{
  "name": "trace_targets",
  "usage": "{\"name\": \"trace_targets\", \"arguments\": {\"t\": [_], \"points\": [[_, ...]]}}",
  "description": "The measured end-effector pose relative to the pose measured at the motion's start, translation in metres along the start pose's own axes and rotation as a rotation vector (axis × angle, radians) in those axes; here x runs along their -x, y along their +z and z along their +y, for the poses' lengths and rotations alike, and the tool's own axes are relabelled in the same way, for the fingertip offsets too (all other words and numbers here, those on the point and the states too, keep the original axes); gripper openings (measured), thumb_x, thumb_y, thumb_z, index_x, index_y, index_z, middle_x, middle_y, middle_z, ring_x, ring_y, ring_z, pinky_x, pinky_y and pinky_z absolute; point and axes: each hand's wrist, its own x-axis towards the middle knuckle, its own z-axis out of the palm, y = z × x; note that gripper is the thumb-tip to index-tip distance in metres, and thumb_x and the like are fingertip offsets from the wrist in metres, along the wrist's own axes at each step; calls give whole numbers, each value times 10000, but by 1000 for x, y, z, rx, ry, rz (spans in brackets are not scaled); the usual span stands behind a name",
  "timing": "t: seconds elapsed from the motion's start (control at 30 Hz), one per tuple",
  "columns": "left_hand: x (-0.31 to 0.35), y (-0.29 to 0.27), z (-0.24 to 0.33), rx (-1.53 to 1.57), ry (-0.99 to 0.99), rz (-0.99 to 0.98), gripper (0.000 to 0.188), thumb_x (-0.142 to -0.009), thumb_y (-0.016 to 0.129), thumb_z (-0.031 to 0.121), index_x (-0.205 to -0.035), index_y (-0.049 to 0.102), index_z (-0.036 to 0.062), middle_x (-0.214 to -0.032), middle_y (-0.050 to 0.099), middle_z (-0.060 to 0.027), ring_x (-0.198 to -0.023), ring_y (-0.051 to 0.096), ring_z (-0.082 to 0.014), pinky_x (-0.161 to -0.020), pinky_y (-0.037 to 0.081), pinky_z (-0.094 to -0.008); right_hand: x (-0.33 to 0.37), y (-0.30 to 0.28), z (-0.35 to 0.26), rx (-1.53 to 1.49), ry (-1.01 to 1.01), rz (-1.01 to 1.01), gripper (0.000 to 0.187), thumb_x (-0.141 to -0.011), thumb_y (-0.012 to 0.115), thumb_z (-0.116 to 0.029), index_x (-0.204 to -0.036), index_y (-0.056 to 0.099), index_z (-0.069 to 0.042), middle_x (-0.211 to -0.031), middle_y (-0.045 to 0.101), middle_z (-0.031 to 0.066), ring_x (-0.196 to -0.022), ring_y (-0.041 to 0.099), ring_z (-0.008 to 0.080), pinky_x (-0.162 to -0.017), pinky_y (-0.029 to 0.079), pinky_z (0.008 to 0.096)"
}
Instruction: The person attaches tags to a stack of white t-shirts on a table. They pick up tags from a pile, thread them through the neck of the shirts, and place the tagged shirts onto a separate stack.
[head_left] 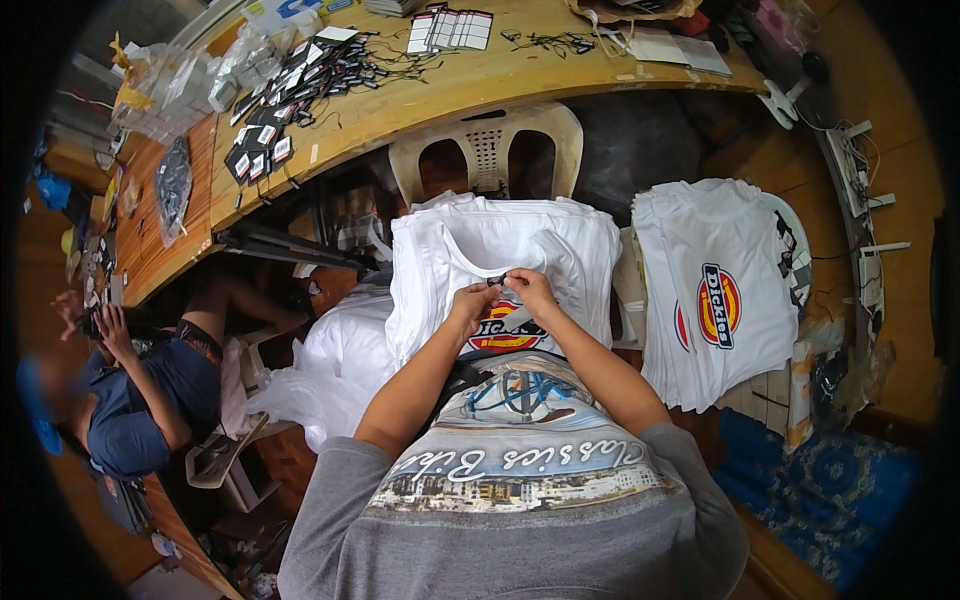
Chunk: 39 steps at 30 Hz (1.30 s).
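Both my hands meet over a stack of folded white T-shirts (420, 250), at the neckline of the top one. My left hand (471, 306) and my right hand (530, 291) are closed, fingertips together on a small black piece (496, 281), perhaps a tag cord; its exact kind is too small to make out. Just below my fingers, a red, yellow and blue print (500, 338) on the shirt front is partly covered by my hands. A second pile of white T-shirts (665, 235) with the same print lies to the right.
Beyond the stack stands a cream plastic chair (487, 150). Black hang tags with cords (290, 85) are heaped on the curved wooden table (400, 110), near white cards (450, 30). A seated co-worker (135, 410) is at left, beside clear plastic bags (320, 395).
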Motion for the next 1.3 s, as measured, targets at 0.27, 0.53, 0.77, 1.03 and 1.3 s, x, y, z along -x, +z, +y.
{"name": "trace_targets", "arguments": {"t": [0.27,0.53,0.77,1.03,1.3], "points": [[-8,-10,2,26,-152,-114,272,-676,594,258,-863,493,88,-825,499,-3,-603,444,-123,-505,344,-229,-1,0,3,337,-277,21,93,-668,554,-59,-744,546,-5,-673,518,51,-614,463,116,-561,367,226],[-1,0,2,146,-55,-51,157,-691,577,146,-805,489,83,-607,463,17,-494,409,-94,-406,324,-192,1,0,1,295,-259,71,96,-663,555,-59,-738,539,-1,-674,517,59,-610,467,131,-575,368,233],[-9,-6,1,56,-127,-165,105,-722,535,153,-787,496,80,-574,448,14,-462,387,-90,-399,314,-196,-3,0,8,72,-111,60,92,-675,556,-73,-740,548,-8,-591,510,30,-535,450,99,-517,373,226],[-5,-8,4,75,-102,-225,155,-719,552,204,-741,511,56,-593,474,-1,-499,410,-82,-434,337,-183,2,-2,-7,438,-416,34,109,-630,554,-28,-739,557,-16,-608,512,74,-560,495,193,-538,384,271],[-13,-15,-1,-10,-96,-257,130,-723,546,165,-706,516,40,-573,472,5,-465,394,-68,-408,328,-163,7,-5,-29,577,-325,54,67,-602,557,-31,-665,582,-33,-659,527,104,-633,519,253,-578,405,310]]}}
